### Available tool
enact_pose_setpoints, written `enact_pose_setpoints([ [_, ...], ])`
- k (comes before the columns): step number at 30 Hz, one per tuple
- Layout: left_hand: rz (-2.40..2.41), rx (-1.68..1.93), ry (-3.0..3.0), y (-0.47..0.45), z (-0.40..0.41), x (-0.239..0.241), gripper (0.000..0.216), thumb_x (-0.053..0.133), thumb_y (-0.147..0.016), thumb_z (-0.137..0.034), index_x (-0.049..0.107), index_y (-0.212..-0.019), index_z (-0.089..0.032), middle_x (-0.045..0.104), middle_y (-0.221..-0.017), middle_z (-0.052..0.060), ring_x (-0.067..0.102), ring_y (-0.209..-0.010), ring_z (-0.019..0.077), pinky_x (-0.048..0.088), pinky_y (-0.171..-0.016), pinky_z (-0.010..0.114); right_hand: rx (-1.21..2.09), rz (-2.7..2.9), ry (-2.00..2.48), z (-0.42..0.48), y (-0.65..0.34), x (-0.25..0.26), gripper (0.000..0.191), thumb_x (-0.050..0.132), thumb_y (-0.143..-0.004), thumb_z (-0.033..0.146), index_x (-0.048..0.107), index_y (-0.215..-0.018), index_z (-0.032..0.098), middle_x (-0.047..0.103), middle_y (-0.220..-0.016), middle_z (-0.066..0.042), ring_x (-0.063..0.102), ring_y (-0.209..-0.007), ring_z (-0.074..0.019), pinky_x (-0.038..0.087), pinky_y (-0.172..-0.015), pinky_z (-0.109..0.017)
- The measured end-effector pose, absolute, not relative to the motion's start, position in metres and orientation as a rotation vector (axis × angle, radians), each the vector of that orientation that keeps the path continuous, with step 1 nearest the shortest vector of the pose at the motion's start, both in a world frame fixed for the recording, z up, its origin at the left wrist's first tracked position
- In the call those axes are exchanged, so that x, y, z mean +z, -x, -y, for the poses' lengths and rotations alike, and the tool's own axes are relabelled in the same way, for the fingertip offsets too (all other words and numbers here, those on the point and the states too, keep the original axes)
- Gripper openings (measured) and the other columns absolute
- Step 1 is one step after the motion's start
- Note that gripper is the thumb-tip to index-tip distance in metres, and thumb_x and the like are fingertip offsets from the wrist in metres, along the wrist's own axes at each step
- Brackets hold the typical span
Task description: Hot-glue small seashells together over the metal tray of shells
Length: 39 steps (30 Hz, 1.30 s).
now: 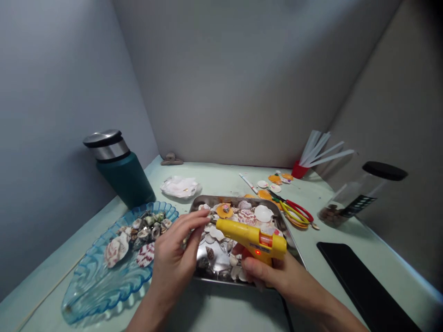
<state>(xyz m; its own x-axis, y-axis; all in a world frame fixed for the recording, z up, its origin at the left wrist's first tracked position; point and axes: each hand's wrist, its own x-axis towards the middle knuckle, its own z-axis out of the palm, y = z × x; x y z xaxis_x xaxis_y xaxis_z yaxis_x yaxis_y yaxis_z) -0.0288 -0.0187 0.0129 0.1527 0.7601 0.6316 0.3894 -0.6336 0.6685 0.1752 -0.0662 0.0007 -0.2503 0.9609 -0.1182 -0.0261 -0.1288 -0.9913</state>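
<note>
Over rectangular steel tray (235, 198), blue scalloped glass dish (104, 286) just left, bare tabletop (224, 309) before its near rim: gripping yellow plastic glue gun (249, 235) in right hand (273, 274), pinching left hand (173, 263) fingertips (204, 219) narrow at nozzle, around what, unclear.

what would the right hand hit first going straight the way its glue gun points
Likely the fingertips of the left hand, just ahead of the glue gun nozzle; depth is unclear.
</note>
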Motion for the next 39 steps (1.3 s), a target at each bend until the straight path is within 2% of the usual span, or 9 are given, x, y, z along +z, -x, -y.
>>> enact_pose_setpoints([
  [4, -1.144, 1.452, -2.074, 0.029, 0.019, 0.013, 0.023, 0.055, -0.086, -0.014, 0.066, -0.102, -0.026, 0.071, -0.104, 0.002, 0.065, -0.097, 0.017, 0.05, -0.09, 0.03, 1.518, 1.314, 1.135, 0.067, -0.175, 0.0, 0.037, 0.068, -0.075, 0.05, 0.061, -0.092, 0.018, 0.055, -0.062, 0.003, 0.045, -0.05, -0.0078, 0.035, -0.046, -0.02],
  [9, -1.143, 1.368, -2.024, 0.03, 0.02, 0.012, 0.028, 0.057, -0.084, -0.016, 0.063, -0.109, -0.026, 0.067, -0.111, 0.003, 0.064, -0.099, 0.0176, 0.052, -0.088, 0.03, 1.52, 1.304, 1.143, 0.068, -0.176, 0.0, 0.037, 0.067, -0.075, 0.049, 0.062, -0.093, 0.018, 0.056, -0.062, 0.002, 0.046, -0.05, -0.0079, 0.035, -0.047, -0.02],
  [13, -1.127, 1.411, -1.975, 0.03, 0.02, 0.012, 0.022, 0.058, -0.083, -0.016, 0.065, -0.103, -0.024, 0.068, -0.106, 0.004, 0.065, -0.094, 0.0174, 0.054, -0.083, 0.029, 1.496, 1.329, 1.135, 0.068, -0.176, 0.0, 0.036, 0.067, -0.076, 0.048, 0.063, -0.095, 0.017, 0.057, -0.065, 0.001, 0.047, -0.052, -0.0085, 0.036, -0.047, -0.021],
  [19, -1.197, 1.458, -1.876, 0.029, 0.02, 0.01, 0.017, 0.059, -0.084, -0.018, 0.066, -0.099, -0.023, 0.07, -0.101, 0.003, 0.065, -0.094, 0.0175, 0.052, -0.086, 0.029, 1.502, 1.332, 1.159, 0.068, -0.176, 0.0, 0.038, 0.068, -0.075, 0.049, 0.062, -0.095, 0.017, 0.057, -0.065, 0.001, 0.048, -0.054, -0.009, 0.037, -0.05, -0.021],
  [26, -1.064, 1.398, -1.459, 0.024, 0.019, 0.014, 0.013, 0.061, -0.083, -0.025, 0.063, -0.096, -0.022, 0.07, -0.097, 0.002, 0.067, -0.084, 0.0145, 0.057, -0.074, 0.023, 1.513, 1.312, 1.16, 0.067, -0.175, 0.001, 0.046, 0.068, -0.072, 0.056, 0.061, -0.094, 0.016, 0.053, -0.06, 0.003, 0.045, -0.051, -0.0082, 0.034, -0.047, -0.021],
  [31, -0.998, 1.307, -1.278, 0.024, 0.017, 0.02, 0.012, 0.066, -0.08, -0.026, 0.066, -0.091, -0.02, 0.072, -0.092, 0.0, 0.067, -0.077, 0.0115, 0.054, -0.072, 0.018, 1.574, 1.294, 1.096, 0.064, -0.177, -0.002, 0.049, 0.067, -0.072, 0.058, 0.06, -0.093, 0.014, 0.054, -0.058, 0.002, 0.043, -0.048, -0.0068, 0.03, -0.046, -0.021],
  [39, -0.999, 1.32, -1.319, 0.026, 0.018, 0.019, 0.01, 0.066, -0.08, -0.024, 0.069, -0.089, -0.021, 0.073, -0.093, 0.001, 0.067, -0.08, 0.0128, 0.053, -0.075, 0.019, 1.6, 1.284, 1.048, 0.065, -0.179, -0.006, 0.046, 0.067, -0.074, 0.056, 0.06, -0.093, 0.014, 0.055, -0.06, 0.001, 0.044, -0.048, -0.0063, 0.03, -0.047, -0.021],
])
